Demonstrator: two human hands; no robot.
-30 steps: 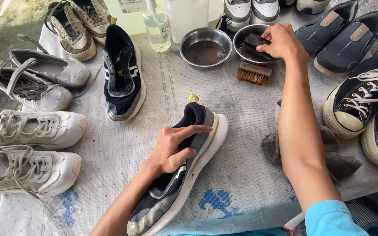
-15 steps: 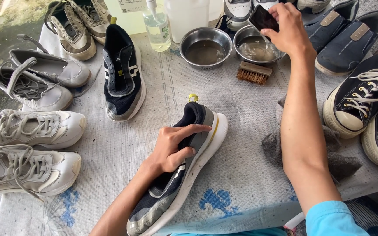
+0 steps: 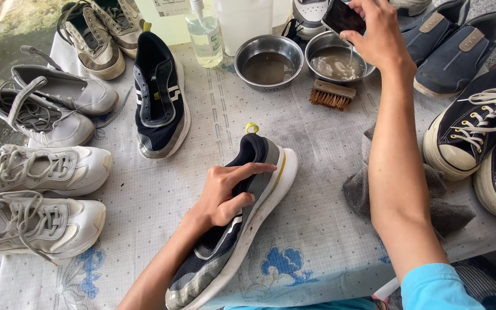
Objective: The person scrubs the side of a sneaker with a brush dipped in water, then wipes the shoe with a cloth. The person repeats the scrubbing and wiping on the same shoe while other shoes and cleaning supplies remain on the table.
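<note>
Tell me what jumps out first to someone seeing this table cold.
At the centre, the left hand pins a dark blue mesh running shoe with a white sole on its side on the patterned grey tablecloth. At the far edge, the right hand lifts a dark wet brush dripping over the right-hand round steel bowl of cloudy water. Pairs of shoes ring the table.

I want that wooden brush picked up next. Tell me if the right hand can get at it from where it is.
Probably yes. The right hand holds a dark brush above the bowl; the wooden brush lies uncovered beside it, but the hand is full.
</note>
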